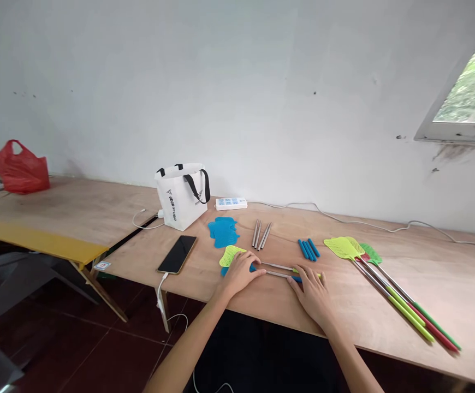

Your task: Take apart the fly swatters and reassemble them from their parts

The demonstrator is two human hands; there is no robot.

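Two fly swatters lie side by side near the table's front edge, one with a yellow-green mesh head [231, 255], the other blue and mostly covered. My left hand [239, 271] is closed over their necks, beside the heads. At the other end, my right hand [314, 295] has its fingers curled over the yellow-green and blue handles. Thin metal shafts [278, 266] show between my hands. Behind them are loose blue swatter heads [224, 232], several metal tubes [262, 234] and several blue handles [309, 249].
Whole fly swatters [385, 284] in yellow-green, red and green lie at the right. A charging phone [178, 254], white bag [183, 199] and power strip [231, 203] are at the left and back. A red plastic bag [19, 169] sits on the far-left table.
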